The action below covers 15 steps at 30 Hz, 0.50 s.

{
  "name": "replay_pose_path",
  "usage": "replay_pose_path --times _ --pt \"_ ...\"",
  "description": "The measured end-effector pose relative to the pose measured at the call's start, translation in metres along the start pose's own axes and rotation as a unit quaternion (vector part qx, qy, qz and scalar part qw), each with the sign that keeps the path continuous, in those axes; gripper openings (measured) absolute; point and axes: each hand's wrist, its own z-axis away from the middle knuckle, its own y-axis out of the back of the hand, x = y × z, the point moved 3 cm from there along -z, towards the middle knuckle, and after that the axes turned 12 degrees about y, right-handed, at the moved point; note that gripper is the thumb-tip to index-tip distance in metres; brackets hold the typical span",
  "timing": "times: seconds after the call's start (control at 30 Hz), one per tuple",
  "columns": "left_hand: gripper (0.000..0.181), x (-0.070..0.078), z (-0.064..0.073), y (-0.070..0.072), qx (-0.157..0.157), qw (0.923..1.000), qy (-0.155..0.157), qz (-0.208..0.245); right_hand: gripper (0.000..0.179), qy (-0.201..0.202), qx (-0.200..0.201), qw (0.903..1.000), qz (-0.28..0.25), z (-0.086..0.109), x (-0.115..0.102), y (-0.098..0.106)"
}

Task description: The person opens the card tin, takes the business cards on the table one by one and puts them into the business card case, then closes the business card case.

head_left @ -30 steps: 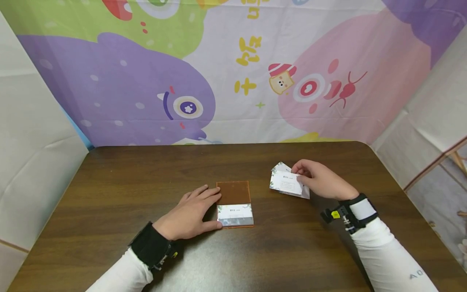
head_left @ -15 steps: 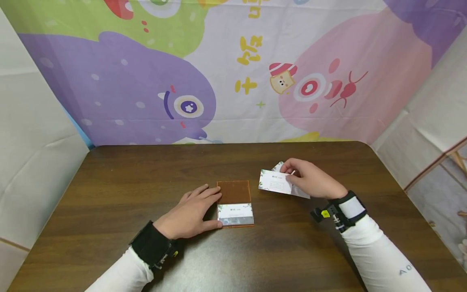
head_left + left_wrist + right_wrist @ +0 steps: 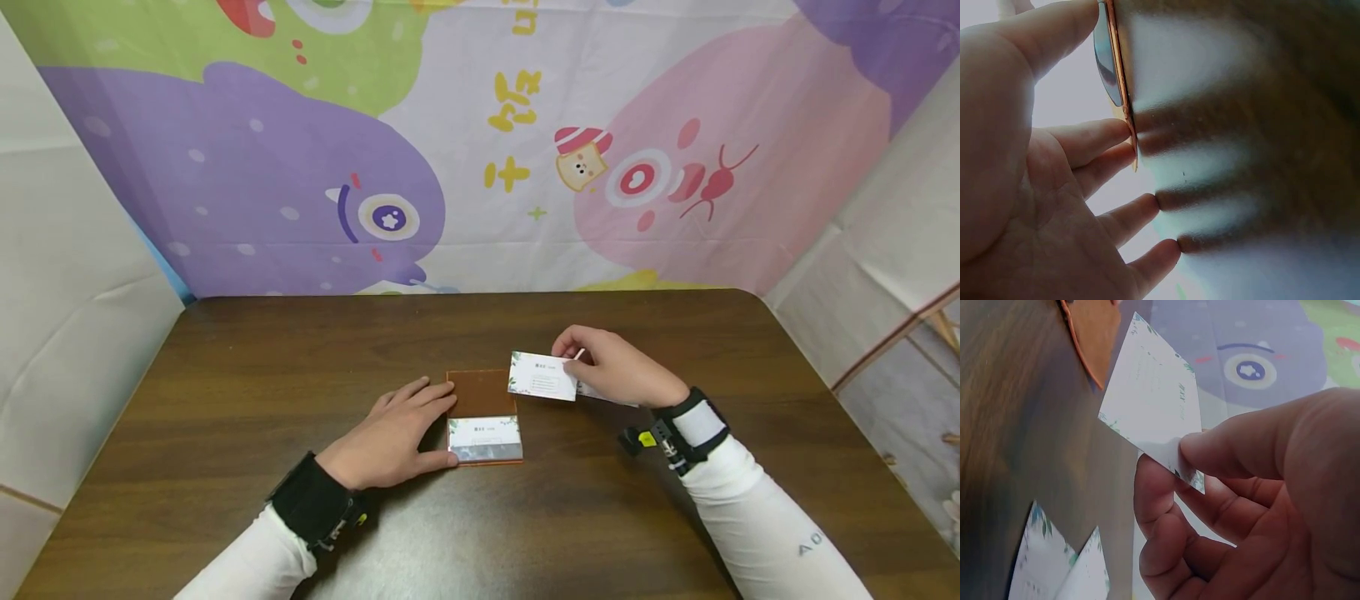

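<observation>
Between thumb and fingers, my right hand (image 3: 626, 367) pinches a white business card (image 3: 538, 376) with green leaf corners, raised above the table. Its left end overlaps the right edge of an open brown leather card holder (image 3: 480, 392). A similar card (image 3: 483, 431) sits in the holder's lower, clear pocket. My left hand (image 3: 390, 437) lies spread at the holder's left edge, thumb and fingertips touching it; in the left wrist view some fingertips press the table. Loose cards (image 3: 1054, 569) lie on the table below my right hand, mostly hidden by it in the head view.
A dark wood table (image 3: 300, 350) carries everything. Behind it hangs a cartoon-printed cloth (image 3: 480, 150), meeting the table's back edge. White sheets (image 3: 82, 275) stand along the left and right sides.
My right hand has drawn one card off the loose cards and carried it left to the holder's right edge. The left hand and holder have stayed in place.
</observation>
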Motion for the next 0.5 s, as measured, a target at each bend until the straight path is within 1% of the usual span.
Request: replay_pose_path --times 0.3,0.5 --pt "0.081 0.000 0.000 0.000 -0.001 1.0000 0.000 0.002 0.011 0.011 -0.017 0.9997 -0.014 -0.011 -0.012 -0.014" --pt "0.081 0.001 0.001 0.001 0.001 1.0000 -0.001 0.002 0.011 0.025 -0.026 0.9993 -0.009 -0.018 -0.020 -0.022"
